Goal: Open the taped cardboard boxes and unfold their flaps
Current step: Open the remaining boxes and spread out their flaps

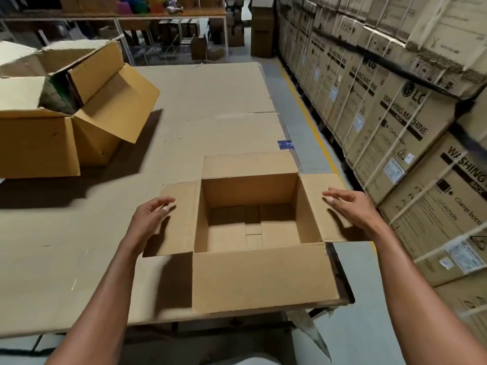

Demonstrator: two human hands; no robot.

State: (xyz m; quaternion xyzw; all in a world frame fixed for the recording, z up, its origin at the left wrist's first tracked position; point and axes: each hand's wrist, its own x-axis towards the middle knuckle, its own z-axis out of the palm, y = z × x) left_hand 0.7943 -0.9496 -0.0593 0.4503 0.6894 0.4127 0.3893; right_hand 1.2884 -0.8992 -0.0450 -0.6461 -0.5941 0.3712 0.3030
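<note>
Two released grips, left hand (150,216) and right hand (347,204), flank the open box (263,277).

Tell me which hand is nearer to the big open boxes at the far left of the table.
Left. The left hand hovers at the small box's left flap, on the big boxes' side; the right hand is over the right flap, farther away.
</note>
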